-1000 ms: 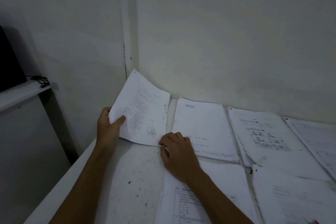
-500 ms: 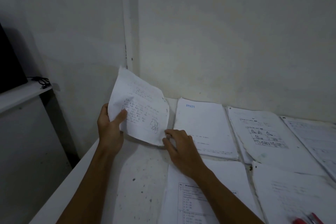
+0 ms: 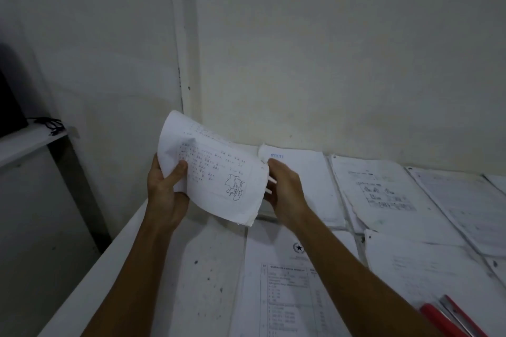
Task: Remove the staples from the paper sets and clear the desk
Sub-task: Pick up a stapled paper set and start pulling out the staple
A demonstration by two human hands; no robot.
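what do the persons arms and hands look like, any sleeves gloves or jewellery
Both forearms are bare all the way to the bottom edge of the picture, with no sleeve showing. The left hand and right hand wear no gloves. No watch, ring or bracelet is visible on either wrist or on the fingers that show, though the light is dim.

Two bare forearms show, with no sleeve, watch, ring or glove on either. The left hand (image 3: 167, 191) and the right hand (image 3: 284, 194) are bare as well, slim in build with long fingers and short nails.
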